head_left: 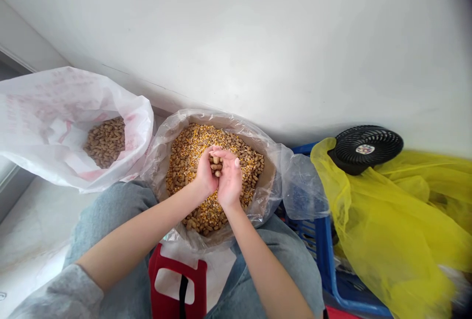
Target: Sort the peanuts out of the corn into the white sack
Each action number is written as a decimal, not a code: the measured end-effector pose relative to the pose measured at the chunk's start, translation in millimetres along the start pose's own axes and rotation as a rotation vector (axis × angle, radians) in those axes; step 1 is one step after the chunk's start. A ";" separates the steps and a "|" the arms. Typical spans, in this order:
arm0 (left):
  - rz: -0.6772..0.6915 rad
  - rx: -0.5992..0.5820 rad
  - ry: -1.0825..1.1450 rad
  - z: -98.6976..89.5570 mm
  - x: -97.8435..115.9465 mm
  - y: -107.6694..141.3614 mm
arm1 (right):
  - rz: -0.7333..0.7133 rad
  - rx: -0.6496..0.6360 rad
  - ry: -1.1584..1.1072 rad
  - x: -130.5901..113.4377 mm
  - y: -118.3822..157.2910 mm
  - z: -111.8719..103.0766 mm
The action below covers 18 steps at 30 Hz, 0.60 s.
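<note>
The left hand [204, 174] and right hand [230, 180] close together over a clear plastic bag [162, 149] of dried corn kernels [201, 142] and peanuts — fingers [224, 154] curled around a few unshelled peanuts [216, 165]. Just beside it, a white sack [47, 112] holds more peanuts [105, 142] — a black desk fan [365, 147] rests on yellow plastic sheeting [391, 220] to the right.

Two hands [229, 179], two plastic bags [70, 132], one black fan [365, 148]

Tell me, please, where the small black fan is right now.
The small black fan sits upper right in the head view, on the yellow plastic sheet by the wall, right of the clear bag of corn and peanuts.
</note>
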<state>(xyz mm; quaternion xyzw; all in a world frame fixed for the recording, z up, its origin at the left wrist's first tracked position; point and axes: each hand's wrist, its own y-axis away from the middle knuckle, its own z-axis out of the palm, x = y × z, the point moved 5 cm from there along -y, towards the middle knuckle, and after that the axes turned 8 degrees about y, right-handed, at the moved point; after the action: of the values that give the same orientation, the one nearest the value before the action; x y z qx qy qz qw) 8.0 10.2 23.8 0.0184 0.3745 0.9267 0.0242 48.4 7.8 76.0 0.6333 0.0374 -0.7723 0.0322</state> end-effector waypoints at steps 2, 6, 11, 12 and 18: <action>-0.029 -0.031 0.027 3.9 -0.1 1.5 | -0.004 0.014 -0.048 -2.8 -1.5 0.5; -0.072 -0.077 0.069 9.6 0.7 3.8 | 0.017 0.027 -0.133 -10.0 -3.7 -1.7; -0.063 -0.136 0.014 12.5 5.9 3.7 | 0.032 0.106 -0.139 -24.0 -14.1 -22.8; -0.052 -0.120 0.006 11.7 7.5 3.8 | 0.032 0.139 -0.135 -26.2 -18.0 -30.3; -0.030 -0.065 -0.022 9.0 15.6 6.1 | 0.298 0.252 -0.012 3.2 -34.7 -72.0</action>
<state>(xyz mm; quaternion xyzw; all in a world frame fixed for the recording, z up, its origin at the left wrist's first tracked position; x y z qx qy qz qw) -7.2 12.9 34.8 0.0222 0.3439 0.9377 0.0429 114.7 49.4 59.4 0.6261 -0.1537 -0.7615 0.0669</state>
